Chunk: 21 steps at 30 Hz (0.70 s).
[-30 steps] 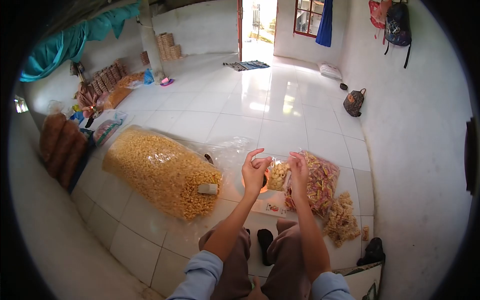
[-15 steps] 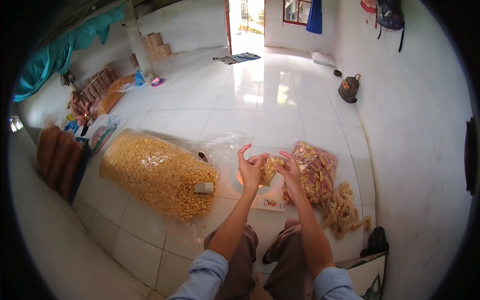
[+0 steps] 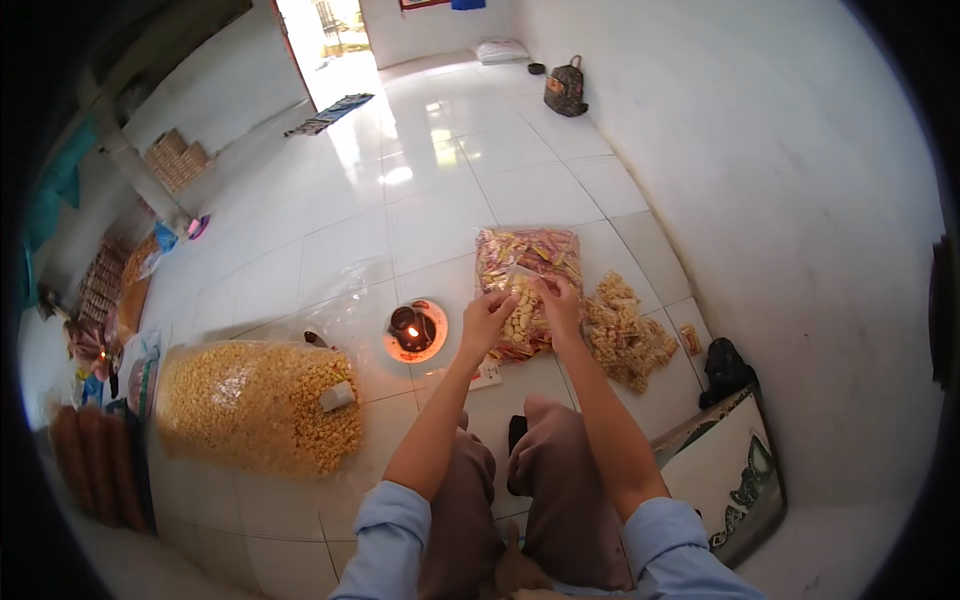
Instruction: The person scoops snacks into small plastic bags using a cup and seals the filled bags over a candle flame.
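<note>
A small clear plastic bag of pale yellow snack pieces is held up between my two hands. My left hand pinches its left side, and my right hand pinches the upper right. Right behind it lies a big clear bag full of pink and yellow packets. To the left of my left hand, a small lamp with a lit flame stands on an orange-rimmed plate. A white printed packet on the floor is partly hidden by my left forearm.
A large open plastic bag of yellow snacks lies at left with a white scoop in it. Filled small bags are piled at right, near a single small bag and a black bundle. A backpack rests by the wall.
My view has swung right and downward. Both hands still hold the small bag, now in front of the bag of packets, and the lit lamp they were covering shows.
</note>
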Each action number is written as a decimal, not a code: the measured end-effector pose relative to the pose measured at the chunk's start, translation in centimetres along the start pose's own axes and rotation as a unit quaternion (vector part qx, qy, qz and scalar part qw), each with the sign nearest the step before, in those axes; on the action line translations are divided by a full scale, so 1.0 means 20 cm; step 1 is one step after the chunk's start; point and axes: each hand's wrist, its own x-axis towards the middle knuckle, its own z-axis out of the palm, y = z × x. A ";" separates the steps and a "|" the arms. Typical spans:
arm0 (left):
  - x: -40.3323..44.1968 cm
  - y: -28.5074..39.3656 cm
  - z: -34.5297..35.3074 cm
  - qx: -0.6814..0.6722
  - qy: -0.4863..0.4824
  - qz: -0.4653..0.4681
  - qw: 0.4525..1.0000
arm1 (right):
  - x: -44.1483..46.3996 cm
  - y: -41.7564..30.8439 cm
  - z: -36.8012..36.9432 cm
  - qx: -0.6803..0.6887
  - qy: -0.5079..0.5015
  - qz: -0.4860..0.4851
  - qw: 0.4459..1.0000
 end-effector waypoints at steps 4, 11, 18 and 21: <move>0.12 -0.09 0.27 -0.135 0.021 -0.048 0.990 | 0.07 0.32 -0.19 0.145 0.019 0.016 0.989; 0.24 -0.75 0.86 0.081 -0.172 -0.047 0.981 | -0.04 0.73 -0.59 0.098 0.123 0.184 0.970; 0.26 -0.87 1.31 -0.039 -0.232 -0.066 0.970 | 0.10 1.01 -1.03 -0.056 0.264 0.183 0.945; 0.36 -0.89 1.36 -0.047 -0.221 0.043 0.973 | 0.19 0.98 -1.07 -0.108 0.287 0.156 0.939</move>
